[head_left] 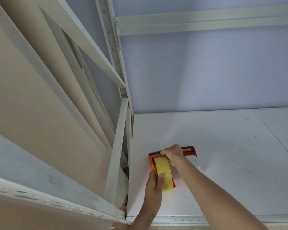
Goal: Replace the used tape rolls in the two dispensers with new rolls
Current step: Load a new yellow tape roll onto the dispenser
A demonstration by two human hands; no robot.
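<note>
While the left hand (154, 180) pinches the yellow roll (162, 173) in the orange dispenser (152, 165) near the shelf's (223, 163) front-left corner, the right hand (172, 153) curls around the far cutter end, the dispenser's long axis running away from the person.

Left hand (154, 180): bare, no glove, no ring or band visible on the fingers that show.
Right hand (172, 153): bare, no glove, no jewellery visible.
Left forearm (147, 211): uncovered down to the lower frame edge; no sleeve, watch or strap in view.
Right forearm (211, 188): uncovered along its whole visible length; no sleeve, cuff or wristband in view.
Fingernails: short where they can be seen.
</note>
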